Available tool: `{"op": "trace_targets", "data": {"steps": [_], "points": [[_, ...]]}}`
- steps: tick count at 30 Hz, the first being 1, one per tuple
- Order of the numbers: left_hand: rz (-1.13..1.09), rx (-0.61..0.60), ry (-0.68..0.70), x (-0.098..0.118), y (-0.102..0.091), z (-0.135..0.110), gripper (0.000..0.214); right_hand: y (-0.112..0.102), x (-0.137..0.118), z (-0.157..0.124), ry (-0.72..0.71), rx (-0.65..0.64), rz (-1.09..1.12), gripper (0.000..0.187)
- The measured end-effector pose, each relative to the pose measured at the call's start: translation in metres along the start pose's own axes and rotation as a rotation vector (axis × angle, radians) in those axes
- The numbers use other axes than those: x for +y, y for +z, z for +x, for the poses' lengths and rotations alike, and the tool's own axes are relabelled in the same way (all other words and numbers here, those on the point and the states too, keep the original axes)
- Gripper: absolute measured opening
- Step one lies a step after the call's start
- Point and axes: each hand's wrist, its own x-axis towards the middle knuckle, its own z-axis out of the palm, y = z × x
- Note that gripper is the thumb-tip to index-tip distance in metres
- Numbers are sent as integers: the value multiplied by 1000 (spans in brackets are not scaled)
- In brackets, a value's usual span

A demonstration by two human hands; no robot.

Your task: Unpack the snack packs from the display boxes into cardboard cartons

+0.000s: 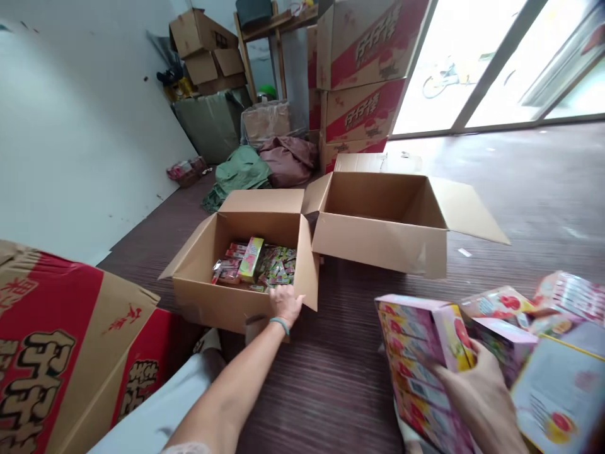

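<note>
My left hand (pixel 285 302) reaches forward and grips the near rim of an open cardboard box (pixel 222 302) on the floor. Several small colourful snack packets (pixel 258 263) lie on the bottom of that box. My right hand (pixel 475 388) is closed on a stack of pink and yellow product cartons (pixel 416 353) at the lower right. More pink cartons (pixel 534 321) lie loose just right of the stack.
A second open cardboard box (pixel 378 243) stands right of the first, its inside hidden by the near wall. A red and brown printed carton (pixel 61 353) sits at my left. Stacked cartons (pixel 363 75), cloth bundles (pixel 265 165) and a wooden shelf fill the far wall. Glass doors (pixel 496 63) are at the right.
</note>
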Motion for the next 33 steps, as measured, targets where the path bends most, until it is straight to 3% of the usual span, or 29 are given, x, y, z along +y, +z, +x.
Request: {"op": "trace_targets", "data": {"steps": [4,6,8,11,12,14,15,18,20,25,29,33], "points": [[-93,-49,137,76,8,-71,38,-24,-11,-6,54,54,3,90],[-149,-123,264,98,7,-103,44,-30,-11,-9,23,144,-25,85],[-213,-225,462,104,3,-129,53,-34,-11,-11,0,207,-40,77],[-282,-292,759,79,-11,-149,85,-38,-13,-16,23,239,-42,68],[-258,-289,790,63,-17,-150,98,-39,-14,-17,34,238,-39,68],[-124,-285,704,25,-27,-143,112,-39,-14,-21,49,223,-34,69],[-41,-314,608,6,-30,-138,106,-38,-13,-22,50,210,-31,69],[60,-338,407,-28,-30,-132,44,-32,-10,-28,14,167,-42,68],[46,-307,383,-28,-22,-141,21,-26,-9,-31,-23,140,-66,71],[-16,-273,376,5,-3,-199,21,-20,-11,-31,-69,161,-168,66],[-45,-301,377,5,0,-243,23,-22,-9,-28,-110,266,-194,63],[-49,-339,370,5,0,-278,24,-23,-5,-31,-120,224,-215,62]]}}
